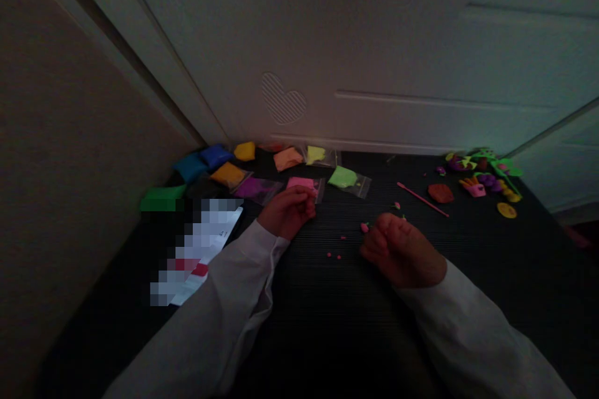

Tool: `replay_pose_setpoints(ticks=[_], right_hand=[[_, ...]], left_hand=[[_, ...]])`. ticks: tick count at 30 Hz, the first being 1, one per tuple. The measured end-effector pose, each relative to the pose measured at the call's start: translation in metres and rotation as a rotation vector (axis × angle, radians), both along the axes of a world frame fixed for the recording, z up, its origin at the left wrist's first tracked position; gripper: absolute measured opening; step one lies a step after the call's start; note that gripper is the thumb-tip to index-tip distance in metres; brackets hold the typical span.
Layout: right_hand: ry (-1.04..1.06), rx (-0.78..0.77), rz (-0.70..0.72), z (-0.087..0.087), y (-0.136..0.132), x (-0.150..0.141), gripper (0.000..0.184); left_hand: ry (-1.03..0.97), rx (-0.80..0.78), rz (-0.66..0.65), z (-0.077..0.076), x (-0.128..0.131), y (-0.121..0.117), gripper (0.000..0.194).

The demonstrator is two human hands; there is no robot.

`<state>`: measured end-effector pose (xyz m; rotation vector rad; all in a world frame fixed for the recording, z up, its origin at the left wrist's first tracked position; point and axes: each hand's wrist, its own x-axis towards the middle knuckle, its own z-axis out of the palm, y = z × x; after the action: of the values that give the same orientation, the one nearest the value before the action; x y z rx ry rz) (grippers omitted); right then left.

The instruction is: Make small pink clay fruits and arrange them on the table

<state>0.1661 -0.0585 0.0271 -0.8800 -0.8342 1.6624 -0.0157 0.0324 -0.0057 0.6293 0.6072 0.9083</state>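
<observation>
On the counter (pixel 318 324), I log my left hand (pixel 289 211) by the pink packet (pixel 301 182) and right hand (pixel 405 252) to its right, beside a pink-and-green piece (pixel 364 227), both curled narrow, contents indeterminable, pink rod (pixel 422 199) farther right of the packet.

Was a dark table (pixel 322 330); bore colourful packets (pixel 344 177) toward the back and left, a lit screen (pixel 225 234), tiny pink balls (pixel 329 255), a pink stick (pixel 422 199) beside a reddish lump (pixel 440 193), and small bright models (pixel 490 183) at right.
</observation>
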Motion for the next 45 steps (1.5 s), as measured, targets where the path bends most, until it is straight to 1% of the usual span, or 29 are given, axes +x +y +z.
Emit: replay_pose_setpoints(ticks=[2,4,9,13,18,20,23,26,33,38,41,45], right_hand=[[-0.034,-0.034,-0.023,0.000,0.001,0.001,0.031],[-0.063,-0.031,-0.052,-0.001,0.003,0.003,0.029],[-0.192,0.065,-0.132,-0.006,0.004,0.011,0.022],[-0.229,0.036,-0.129,-0.004,0.003,0.014,0.015],[-0.171,0.012,-0.116,-0.003,0.003,0.014,0.015],[-0.152,0.043,-0.097,-0.003,0.004,0.015,0.016],[-0.128,0.124,-0.083,-0.004,0.005,0.017,0.025],[-0.106,0.140,-0.089,-0.001,0.005,0.019,0.030],[0.087,0.077,-0.080,0.003,0.004,0.017,0.014],[0.172,0.089,-0.052,0.007,0.005,0.016,0.025],[0.182,0.121,-0.037,0.008,0.004,0.017,0.023],[0.161,0.090,-0.067,0.006,0.002,0.018,0.014]], left_hand=[[-0.001,0.000,0.003,0.001,0.000,-0.001,0.009],[-0.001,0.001,0.005,0.002,0.001,-0.001,0.009],[-0.002,0.010,0.003,0.002,0.001,-0.001,0.009],[-0.003,0.012,0.007,0.001,0.001,0.000,0.008],[-0.003,0.012,0.015,0.001,0.002,0.000,0.009],[0.000,0.008,0.005,0.001,0.002,-0.001,0.009],[-0.007,0.008,0.006,0.001,0.002,-0.001,0.009],[-0.012,0.009,0.007,0.001,0.002,-0.001,0.009],[-0.012,0.013,-0.008,0.000,0.002,0.000,0.008],[-0.003,0.006,0.003,0.000,0.002,0.000,0.008],[-0.003,0.000,0.003,0.001,0.002,0.000,0.009],[-0.004,0.000,0.007,0.001,0.002,0.000,0.008]])
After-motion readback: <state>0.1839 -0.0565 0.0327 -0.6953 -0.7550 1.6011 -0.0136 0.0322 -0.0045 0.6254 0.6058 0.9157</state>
